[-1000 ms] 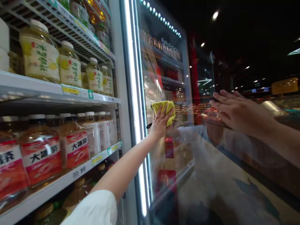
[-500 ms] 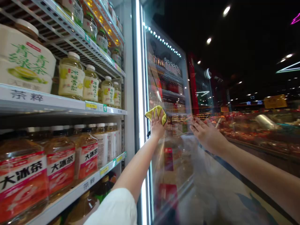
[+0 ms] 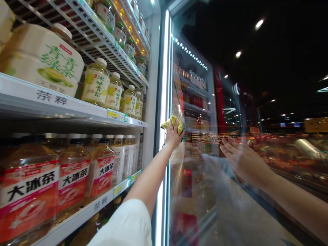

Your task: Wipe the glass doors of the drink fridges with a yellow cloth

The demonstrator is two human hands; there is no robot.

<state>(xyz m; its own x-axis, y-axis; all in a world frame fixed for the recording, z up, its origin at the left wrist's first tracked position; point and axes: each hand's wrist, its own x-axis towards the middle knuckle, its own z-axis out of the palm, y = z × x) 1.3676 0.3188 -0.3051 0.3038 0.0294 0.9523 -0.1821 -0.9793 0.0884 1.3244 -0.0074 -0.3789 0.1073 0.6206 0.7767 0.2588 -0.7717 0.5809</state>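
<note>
My left hand [image 3: 173, 134] presses a yellow cloth [image 3: 167, 123] with a dark edge against the glass door [image 3: 189, 153], close to its lit frame strip [image 3: 164, 85]. The fingers lie over the bunched cloth. To the right, my right hand [image 3: 237, 159] shows with its fingers stretched out toward the left. Pale reflections overlay this hand, so it seems to be seen through the glass. I cannot tell whether it touches the pane. No object shows in it.
Left of the door, fridge shelves hold large red-labelled tea bottles [image 3: 33, 191], pale yellow drink bottles [image 3: 96, 83] and a big green-tea bottle pack [image 3: 56, 65]. A shelf edge [image 3: 99, 201] runs beside my left arm. A lit display cooler [image 3: 194, 92] appears in the glass.
The view has turned slightly left, so shelves and door sit farther right. My left hand and the cloth are now nearer the lit strip. My right hand appears a little lower.
</note>
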